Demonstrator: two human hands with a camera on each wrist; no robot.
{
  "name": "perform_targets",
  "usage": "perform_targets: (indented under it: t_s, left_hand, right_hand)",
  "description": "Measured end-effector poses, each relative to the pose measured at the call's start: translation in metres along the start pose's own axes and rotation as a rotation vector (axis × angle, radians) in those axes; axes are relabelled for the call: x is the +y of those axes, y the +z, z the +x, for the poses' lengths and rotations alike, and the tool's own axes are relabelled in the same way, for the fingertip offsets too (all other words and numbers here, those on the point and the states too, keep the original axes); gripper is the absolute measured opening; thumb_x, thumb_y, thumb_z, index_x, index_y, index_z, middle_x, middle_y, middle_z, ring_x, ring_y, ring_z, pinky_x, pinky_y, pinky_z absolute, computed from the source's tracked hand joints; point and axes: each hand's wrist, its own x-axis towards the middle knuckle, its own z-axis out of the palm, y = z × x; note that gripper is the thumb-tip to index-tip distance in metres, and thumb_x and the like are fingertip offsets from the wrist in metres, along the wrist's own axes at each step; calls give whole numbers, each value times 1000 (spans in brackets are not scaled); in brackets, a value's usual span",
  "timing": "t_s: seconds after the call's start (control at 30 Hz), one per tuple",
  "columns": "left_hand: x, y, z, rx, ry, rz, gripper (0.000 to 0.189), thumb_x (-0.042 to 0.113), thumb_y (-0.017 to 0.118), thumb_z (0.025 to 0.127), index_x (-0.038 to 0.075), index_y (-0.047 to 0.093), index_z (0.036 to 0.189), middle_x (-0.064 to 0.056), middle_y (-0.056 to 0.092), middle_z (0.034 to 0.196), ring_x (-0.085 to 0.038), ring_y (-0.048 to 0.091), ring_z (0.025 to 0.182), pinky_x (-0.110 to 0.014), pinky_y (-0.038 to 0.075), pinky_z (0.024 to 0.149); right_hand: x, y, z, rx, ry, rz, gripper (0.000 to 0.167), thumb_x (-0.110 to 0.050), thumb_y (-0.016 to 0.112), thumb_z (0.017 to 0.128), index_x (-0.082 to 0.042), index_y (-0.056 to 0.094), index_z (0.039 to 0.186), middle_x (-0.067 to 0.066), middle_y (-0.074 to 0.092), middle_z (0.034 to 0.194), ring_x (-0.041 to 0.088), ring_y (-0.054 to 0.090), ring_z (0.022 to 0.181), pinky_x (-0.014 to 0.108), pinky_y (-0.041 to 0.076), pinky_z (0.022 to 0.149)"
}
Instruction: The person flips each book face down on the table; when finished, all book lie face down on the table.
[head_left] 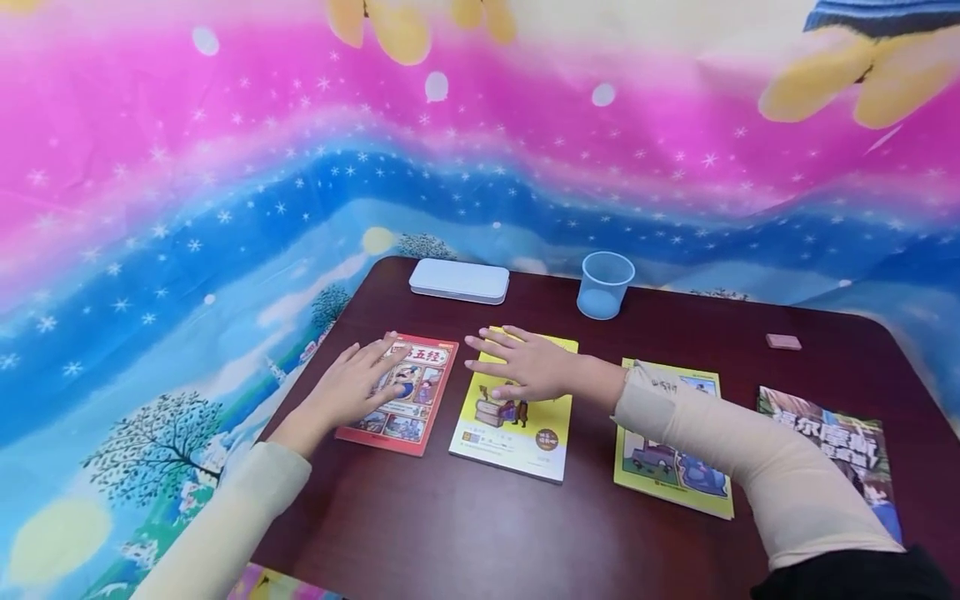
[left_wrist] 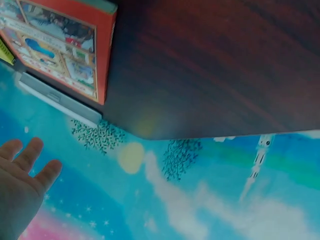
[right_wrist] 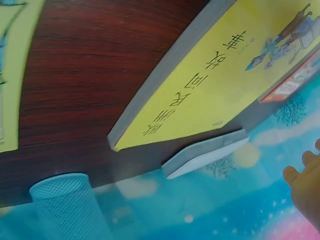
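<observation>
My left hand (head_left: 363, 383), fingers spread and straight, is over the left part of a red-bordered comic book (head_left: 423, 392). In the left wrist view, the red book (left_wrist: 62, 45) lies on the table beyond the fingers (left_wrist: 47, 175). My right hand (head_left: 528, 367) reaches across to a yellow book (head_left: 517, 425), its fingers extended over the upper half of the cover. The yellow book (right_wrist: 200, 85) shows its grey page edge and black title characters in the right wrist view. Neither hand grips anything.
Under the right forearm lies a yellow-green comic book (head_left: 675, 483); a dark-covered book (head_left: 847, 442) is partly behind the sleeve. Along the back stand a white flat case (head_left: 459, 280) and a blue mesh cup (head_left: 603, 287). A pink eraser-like block (head_left: 783, 342) sits at the right.
</observation>
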Motion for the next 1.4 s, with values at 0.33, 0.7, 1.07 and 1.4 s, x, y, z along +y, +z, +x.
perform_targets:
  t_s: [0.33,0.7,1.07,1.4]
  left_hand:
    - [-7,14,-7,6,-21,1,70,50,57,89,24,30,149,-11,31,151,-30,30,138,-54,14,112]
    - [-12,25,-12,-24,-34,33,74,50,61,86,23,31,148,-11,37,148,-30,34,135,-57,22,108]
    - [-7,35,-19,-94,-70,29,77,54,61,84,23,32,148,-13,41,145,-31,37,134,-58,23,107]
    - [-11,32,-21,-118,-103,39,75,54,60,84,23,34,147,-13,47,140,-35,40,130,-60,22,107]
  right_hand:
    - [-6,13,21,-110,10,59,66,-57,34,95,-21,28,150,4,13,158,27,6,145,51,12,113]
    - [2,31,53,-208,134,121,70,-61,22,96,-20,16,152,3,11,158,23,8,145,50,13,114]
    - [-3,38,62,-294,212,166,63,-60,20,96,-28,19,151,0,6,159,24,8,145,49,11,114]
    - [1,44,71,-339,230,146,64,-63,14,95,-31,21,150,-1,12,158,20,6,145,47,11,115]
